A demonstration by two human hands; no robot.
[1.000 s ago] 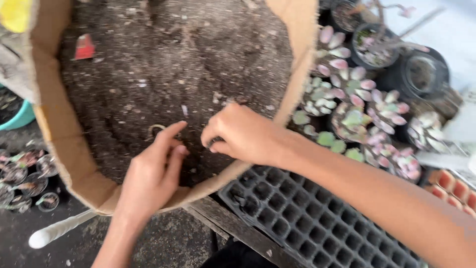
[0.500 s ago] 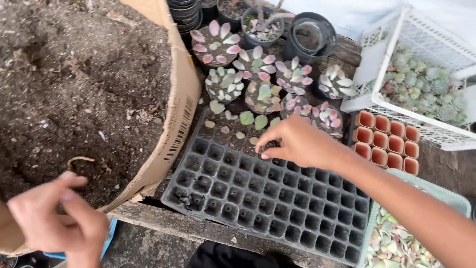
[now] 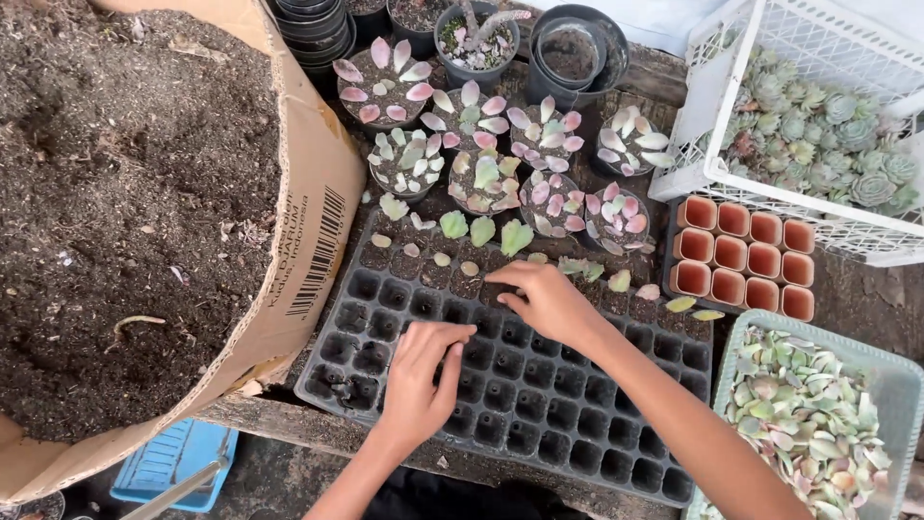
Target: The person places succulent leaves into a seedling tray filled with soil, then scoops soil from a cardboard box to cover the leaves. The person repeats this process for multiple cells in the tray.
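Soil fills only the seedling tray's [image 3: 520, 404] top cells, most left bare, with both hands [image 3: 419, 380] [image 3: 544, 300] pinched over them, contents hidden.

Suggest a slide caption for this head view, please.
Both hands, left and right, rest on a black seedling tray beside succulent leaves.

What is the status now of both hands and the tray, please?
Left hand and right hand flat on black seedling tray, fingers holding nothing visible. Most cells empty. Nothing blocking the hands; soil box beside tray.
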